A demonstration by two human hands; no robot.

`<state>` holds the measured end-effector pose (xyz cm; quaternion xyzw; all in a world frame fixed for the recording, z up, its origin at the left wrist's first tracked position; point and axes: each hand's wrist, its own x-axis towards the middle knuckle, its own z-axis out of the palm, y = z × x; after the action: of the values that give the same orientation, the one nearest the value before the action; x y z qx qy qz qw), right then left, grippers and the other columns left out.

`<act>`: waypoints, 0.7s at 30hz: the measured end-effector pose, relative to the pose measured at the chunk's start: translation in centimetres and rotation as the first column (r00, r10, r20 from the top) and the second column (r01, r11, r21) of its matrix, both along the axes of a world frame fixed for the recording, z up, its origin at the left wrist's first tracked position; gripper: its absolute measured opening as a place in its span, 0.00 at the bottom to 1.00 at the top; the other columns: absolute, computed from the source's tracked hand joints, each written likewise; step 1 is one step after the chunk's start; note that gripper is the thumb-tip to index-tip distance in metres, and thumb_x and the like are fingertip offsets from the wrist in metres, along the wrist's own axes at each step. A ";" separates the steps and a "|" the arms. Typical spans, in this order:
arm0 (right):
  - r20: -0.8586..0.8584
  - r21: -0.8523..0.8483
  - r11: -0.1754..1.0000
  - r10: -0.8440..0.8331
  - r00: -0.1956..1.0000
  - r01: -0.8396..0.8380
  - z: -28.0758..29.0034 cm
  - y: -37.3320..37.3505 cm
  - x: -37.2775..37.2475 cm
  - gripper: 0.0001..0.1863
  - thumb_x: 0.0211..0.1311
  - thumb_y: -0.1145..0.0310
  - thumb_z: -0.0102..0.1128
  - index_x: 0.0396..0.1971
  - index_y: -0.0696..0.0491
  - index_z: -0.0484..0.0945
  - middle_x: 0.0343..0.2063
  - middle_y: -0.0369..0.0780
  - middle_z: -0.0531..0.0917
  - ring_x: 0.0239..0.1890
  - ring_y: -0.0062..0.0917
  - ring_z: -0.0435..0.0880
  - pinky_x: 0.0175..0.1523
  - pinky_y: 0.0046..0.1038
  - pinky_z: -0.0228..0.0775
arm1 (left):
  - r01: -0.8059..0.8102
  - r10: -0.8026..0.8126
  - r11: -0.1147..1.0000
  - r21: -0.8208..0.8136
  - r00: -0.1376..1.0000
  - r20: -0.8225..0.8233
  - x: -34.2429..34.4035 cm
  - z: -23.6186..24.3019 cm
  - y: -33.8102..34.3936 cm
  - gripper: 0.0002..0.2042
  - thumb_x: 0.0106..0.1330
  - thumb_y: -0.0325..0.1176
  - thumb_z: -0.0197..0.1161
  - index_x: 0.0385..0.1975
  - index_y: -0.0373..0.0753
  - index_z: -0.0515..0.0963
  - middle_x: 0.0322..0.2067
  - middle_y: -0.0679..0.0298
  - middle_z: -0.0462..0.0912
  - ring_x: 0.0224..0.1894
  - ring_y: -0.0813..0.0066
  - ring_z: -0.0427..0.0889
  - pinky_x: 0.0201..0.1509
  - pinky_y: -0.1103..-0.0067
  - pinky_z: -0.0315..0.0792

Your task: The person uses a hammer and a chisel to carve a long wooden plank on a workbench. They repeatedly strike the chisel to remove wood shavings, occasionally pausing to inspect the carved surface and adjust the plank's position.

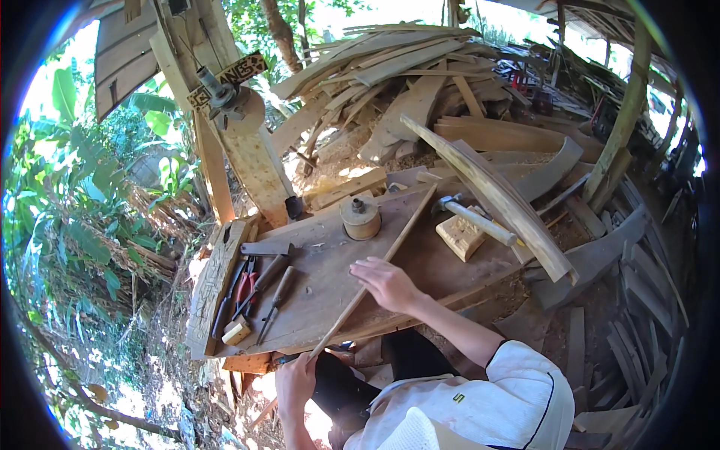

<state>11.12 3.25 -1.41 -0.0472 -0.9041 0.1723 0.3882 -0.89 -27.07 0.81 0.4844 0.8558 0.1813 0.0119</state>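
A long thin wooden stick [375, 274] lies slanted across the flat brown wooden bench [322, 300]. The right hand [386, 283] rests on the middle of the stick, fingers spread flat, pressing it down and not closed around it. The left hand [295, 385] is below the bench edge, curled around the near end of the stick. A round wooden spool [361, 217] stands just beyond the stick. A hammer with a pale wooden handle [476, 220] lies to the right. Dark chisels and red-handled pliers [259, 289] sit at the left end of the bench.
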 end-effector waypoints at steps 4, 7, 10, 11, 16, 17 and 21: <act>0.001 -0.013 0.997 0.081 0.997 -0.081 -1.1 -3.8 -0.3 0.17 0.69 0.70 0.60 0.56 0.56 0.81 0.57 0.43 0.84 0.61 0.35 0.81 0.70 0.40 0.69 | 0.027 -0.022 0.993 0.113 0.999 -0.048 0.7 -0.5 2.5 0.08 0.70 0.38 0.64 0.38 0.40 0.84 0.29 0.56 0.86 0.31 0.51 0.85 0.34 0.61 0.76; 0.025 -0.003 0.974 0.228 0.973 -0.228 -0.8 -3.0 0.0 0.18 0.69 0.70 0.60 0.57 0.55 0.80 0.57 0.43 0.83 0.61 0.37 0.81 0.71 0.40 0.69 | 0.041 -0.036 0.987 0.156 0.999 -0.033 0.4 0.1 2.7 0.08 0.70 0.37 0.64 0.37 0.40 0.84 0.31 0.57 0.86 0.31 0.51 0.85 0.34 0.62 0.75; 0.008 0.000 1.000 -0.014 1.000 0.014 -1.1 1.7 0.7 0.17 0.71 0.69 0.58 0.57 0.54 0.81 0.56 0.45 0.84 0.61 0.39 0.81 0.69 0.40 0.71 | 0.024 -0.027 0.989 0.148 0.999 0.022 -0.2 0.6 1.9 0.09 0.70 0.37 0.65 0.35 0.38 0.84 0.29 0.55 0.85 0.30 0.50 0.84 0.33 0.62 0.75; 0.003 -0.035 0.994 -0.100 0.995 0.100 -0.5 2.7 0.7 0.17 0.71 0.69 0.58 0.57 0.54 0.81 0.56 0.45 0.84 0.61 0.40 0.81 0.69 0.39 0.71 | 0.003 -0.006 0.989 0.151 1.000 0.017 -0.1 0.4 1.7 0.09 0.69 0.37 0.65 0.35 0.38 0.84 0.29 0.55 0.85 0.30 0.51 0.84 0.33 0.63 0.75; -0.008 0.028 0.994 0.108 0.994 -0.107 -0.4 0.1 0.8 0.15 0.70 0.70 0.59 0.54 0.52 0.82 0.55 0.44 0.85 0.61 0.39 0.81 0.66 0.40 0.75 | -0.010 0.010 0.981 0.191 1.000 0.002 0.0 -0.3 1.6 0.08 0.69 0.37 0.65 0.33 0.38 0.83 0.29 0.56 0.85 0.29 0.51 0.83 0.32 0.63 0.75; 0.016 0.001 0.996 0.084 0.996 -0.084 -0.2 0.8 0.9 0.15 0.70 0.70 0.58 0.54 0.53 0.81 0.55 0.44 0.85 0.61 0.39 0.82 0.66 0.40 0.75 | -0.008 0.008 0.981 0.194 1.000 -0.001 0.0 -0.2 1.5 0.08 0.69 0.36 0.65 0.34 0.38 0.83 0.29 0.56 0.85 0.28 0.51 0.83 0.32 0.63 0.75; -0.015 -0.026 0.981 -0.191 0.982 0.190 0.8 6.0 1.7 0.14 0.70 0.71 0.58 0.52 0.55 0.82 0.53 0.46 0.85 0.59 0.41 0.82 0.64 0.40 0.76 | -0.003 0.004 0.981 0.194 1.000 -0.005 0.0 -0.4 1.6 0.08 0.69 0.36 0.65 0.34 0.39 0.83 0.28 0.57 0.85 0.28 0.51 0.83 0.31 0.64 0.74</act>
<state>12.84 9.20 -0.57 -0.1367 -0.8899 0.1457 0.4101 -0.93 -25.50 0.39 0.4823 0.8348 0.2627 -0.0380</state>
